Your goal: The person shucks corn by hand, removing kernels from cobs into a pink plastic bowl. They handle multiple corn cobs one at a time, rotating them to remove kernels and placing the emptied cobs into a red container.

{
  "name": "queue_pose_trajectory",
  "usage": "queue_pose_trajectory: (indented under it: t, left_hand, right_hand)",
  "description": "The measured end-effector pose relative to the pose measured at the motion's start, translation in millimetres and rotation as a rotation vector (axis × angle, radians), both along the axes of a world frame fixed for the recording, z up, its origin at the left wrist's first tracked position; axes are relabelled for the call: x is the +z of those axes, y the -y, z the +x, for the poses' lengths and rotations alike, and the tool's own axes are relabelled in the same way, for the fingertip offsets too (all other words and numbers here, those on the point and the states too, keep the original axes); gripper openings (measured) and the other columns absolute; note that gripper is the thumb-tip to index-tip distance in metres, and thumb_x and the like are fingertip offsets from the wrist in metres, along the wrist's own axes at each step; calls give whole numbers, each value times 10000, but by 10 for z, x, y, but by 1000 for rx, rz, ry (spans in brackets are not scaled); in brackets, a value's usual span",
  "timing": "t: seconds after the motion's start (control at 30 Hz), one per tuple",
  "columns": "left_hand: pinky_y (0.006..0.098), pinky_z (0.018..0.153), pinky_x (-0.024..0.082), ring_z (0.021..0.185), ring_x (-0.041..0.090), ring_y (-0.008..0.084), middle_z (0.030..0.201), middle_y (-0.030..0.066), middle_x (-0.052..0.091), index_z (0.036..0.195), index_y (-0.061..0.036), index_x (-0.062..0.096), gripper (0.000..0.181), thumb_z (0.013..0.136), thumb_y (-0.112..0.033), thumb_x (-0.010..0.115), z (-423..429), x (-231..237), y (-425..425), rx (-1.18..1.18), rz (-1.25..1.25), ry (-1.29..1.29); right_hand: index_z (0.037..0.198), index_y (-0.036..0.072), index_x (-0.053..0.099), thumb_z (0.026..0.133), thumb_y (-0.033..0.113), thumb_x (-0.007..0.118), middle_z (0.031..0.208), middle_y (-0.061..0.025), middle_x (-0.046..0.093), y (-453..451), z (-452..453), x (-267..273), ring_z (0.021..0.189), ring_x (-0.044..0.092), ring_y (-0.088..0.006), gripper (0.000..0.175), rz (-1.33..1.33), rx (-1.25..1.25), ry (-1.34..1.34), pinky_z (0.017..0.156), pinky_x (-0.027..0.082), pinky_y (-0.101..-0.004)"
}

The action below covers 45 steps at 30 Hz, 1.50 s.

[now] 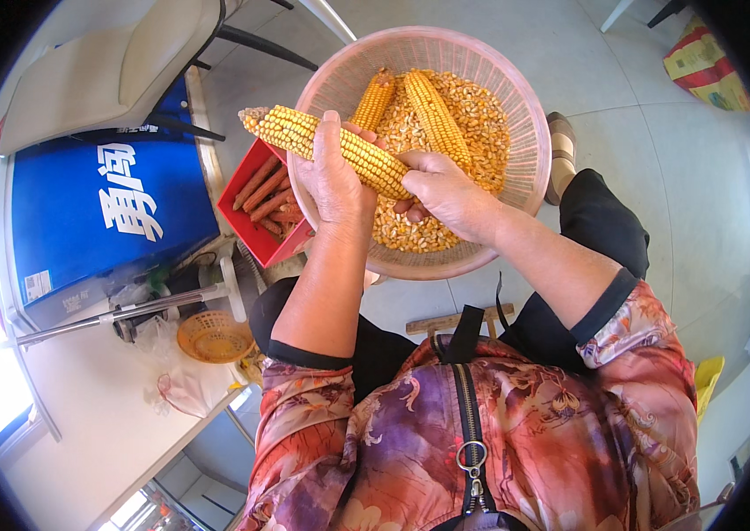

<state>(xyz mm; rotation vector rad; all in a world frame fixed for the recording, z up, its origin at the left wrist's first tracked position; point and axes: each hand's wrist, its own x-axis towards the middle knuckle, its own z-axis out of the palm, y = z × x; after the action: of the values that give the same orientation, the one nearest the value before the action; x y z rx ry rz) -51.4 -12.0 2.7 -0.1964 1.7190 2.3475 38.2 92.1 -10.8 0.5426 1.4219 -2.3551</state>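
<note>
A dried yellow corn cob (362, 156) is held over the left part of a round pink plastic basket (534, 133). My left hand (338, 172) wraps around its middle, thumb on top. My right hand (445, 192) grips its lower right end, fingers curled partly beneath it. The cob's brownish tip points up and left, and kernels still cover the side I see. Inside the basket, loose corn kernels (481, 113) surround two more whole cobs, one on the right (437, 116) and one on the left (375, 99), partly hidden by my left hand.
Bare reddish cobs (265, 189) fill a red box (235, 222) left of the basket. Farther left are a blue carton (69, 219), a chair (96, 73) and an orange plastic basket (215, 337). Near my knees is a wooden stool edge (435, 323). A patterned bag (707, 66) lies upper right.
</note>
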Motion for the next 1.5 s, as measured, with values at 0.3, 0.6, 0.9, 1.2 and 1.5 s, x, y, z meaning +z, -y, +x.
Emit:
queue_pose_trajectory:
  t: [0.3,0.6,0.9,1.2,1.5]
  left_hand:
    - [395,550,532,623,586,218,738,97,555,1037,-19,486,254,909,-201,609,-71,-18,31,60,186,55]
    - [397,514,526,585,584,227,706,110,550,1004,-12,479,221,911,-182,585,-20,0,-5,8,97,-1]
    - [381,502,524,574,580,220,704,109,552,1005,-12,474,215,913,-173,583,-12,55,-6,29,120,1]
    - [410,647,556,693,606,215,783,84,569,941,-30,541,233,910,-255,593,4,-12,6,-7,19,-9]
    - [403,629,553,686,606,221,781,90,571,892,-35,546,230,914,-260,586,-3,2,34,-33,28,-19]
  right_hand:
    - [1161,-60,564,880,44,429,1027,-113,609,-97,-2,-36,750,612,-151,329,-358,-106,78,597,512,-243]
    - [1156,-54,561,877,54,435,983,-92,603,-50,-5,-156,759,594,-138,324,-186,20,1,605,488,-225]
    - [1161,-45,557,876,54,467,992,-82,587,-76,-3,32,769,581,-121,315,-251,-12,20,611,493,-220]
    - [1137,-42,569,849,40,456,979,-76,587,-15,13,-135,752,565,-114,320,-194,-27,48,596,474,-231]
    - [1129,-22,569,838,77,487,995,-70,572,-42,24,-43,769,559,-137,318,-286,-38,41,615,467,-246]
